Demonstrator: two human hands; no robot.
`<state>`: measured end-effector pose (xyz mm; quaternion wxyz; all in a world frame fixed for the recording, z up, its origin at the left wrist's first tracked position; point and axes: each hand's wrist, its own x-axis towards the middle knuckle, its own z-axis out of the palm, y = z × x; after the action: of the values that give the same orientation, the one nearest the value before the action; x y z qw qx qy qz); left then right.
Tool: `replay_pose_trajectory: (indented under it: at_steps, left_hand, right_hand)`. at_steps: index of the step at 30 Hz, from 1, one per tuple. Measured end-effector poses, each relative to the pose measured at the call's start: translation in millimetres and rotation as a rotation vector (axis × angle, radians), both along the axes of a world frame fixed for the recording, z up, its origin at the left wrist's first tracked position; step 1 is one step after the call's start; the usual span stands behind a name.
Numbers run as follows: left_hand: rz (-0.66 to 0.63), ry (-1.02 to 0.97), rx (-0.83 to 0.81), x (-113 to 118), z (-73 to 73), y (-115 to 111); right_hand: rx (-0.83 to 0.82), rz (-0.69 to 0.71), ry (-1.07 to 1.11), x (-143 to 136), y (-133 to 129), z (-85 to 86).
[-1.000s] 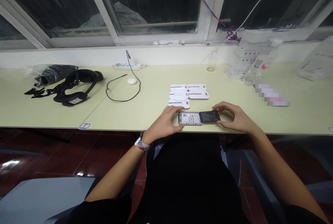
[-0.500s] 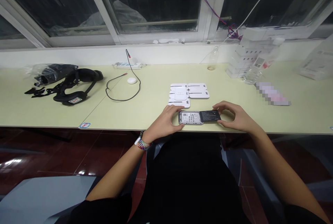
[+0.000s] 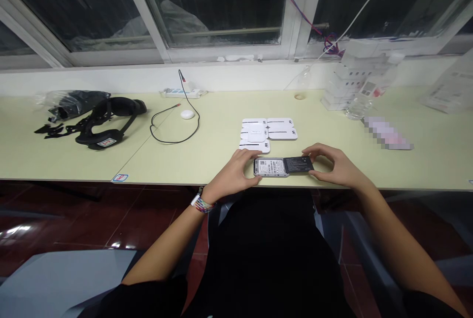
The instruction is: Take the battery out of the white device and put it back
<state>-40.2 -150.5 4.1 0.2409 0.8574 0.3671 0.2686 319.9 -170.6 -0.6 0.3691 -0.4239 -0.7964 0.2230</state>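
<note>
A small device with a white label inside its frame lies near the table's front edge. My left hand grips its left end between thumb and fingers. Against the device's right side sits a flat black battery, its left edge meeting the frame. My right hand pinches the battery's right end. Just behind them lie white cards marked with black lines, and a small white square piece rests on top of the left ones.
A black headset and a plastic bag lie at the left. A black cable, a white round object and a power strip are behind. White boxes, a bottle and a pixelated item stand or lie at the right.
</note>
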Motion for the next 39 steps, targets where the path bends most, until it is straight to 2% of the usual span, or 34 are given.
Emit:
replay_pose_trajectory:
  at_steps: [39]
  left_hand:
    - [-0.009, -0.001, 0.012, -0.6, -0.5, 0.7]
  right_hand:
    - [0.005, -0.008, 0.002, -1.1, -0.4, 0.9]
